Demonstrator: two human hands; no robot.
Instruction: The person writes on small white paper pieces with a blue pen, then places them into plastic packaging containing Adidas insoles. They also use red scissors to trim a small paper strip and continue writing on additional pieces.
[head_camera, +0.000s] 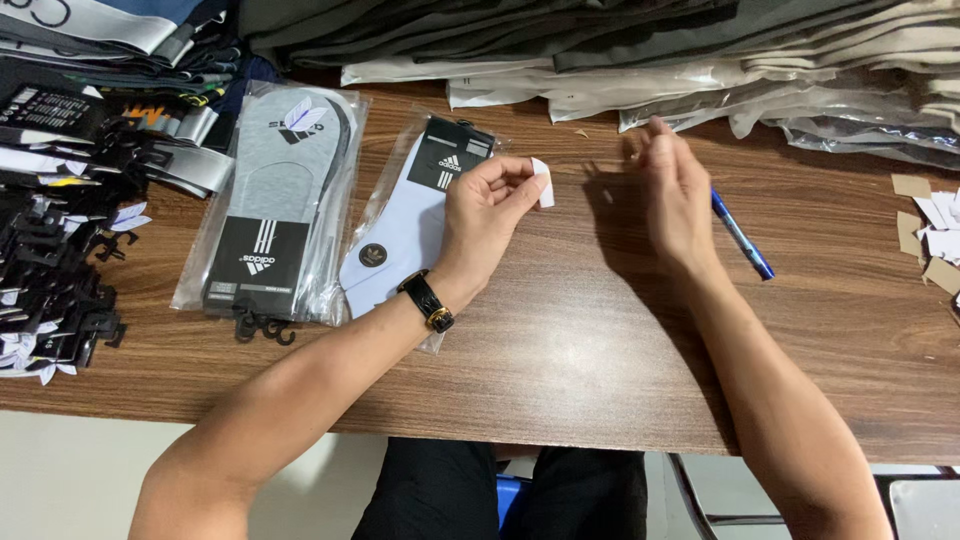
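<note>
My left hand (490, 205) pinches a small white paper label (541, 180) between thumb and fingers, held just above the wooden table (560, 340). A black wristwatch (427, 301) sits on that wrist. Under the left forearm lies a clear packet of white socks (405, 225). A packet of grey socks (275, 200) lies to its left. My right hand (675, 195) hovers over the table with fingers loosely spread and nothing in it. A blue pen (741, 234) lies just to the right of that hand.
Stacked folded garments in plastic bags (700, 60) line the table's far edge. A heap of black hangers and sock packs (60, 210) fills the left side. Scraps of paper and card (930, 235) lie at the right edge. A chair frame (700, 500) shows below.
</note>
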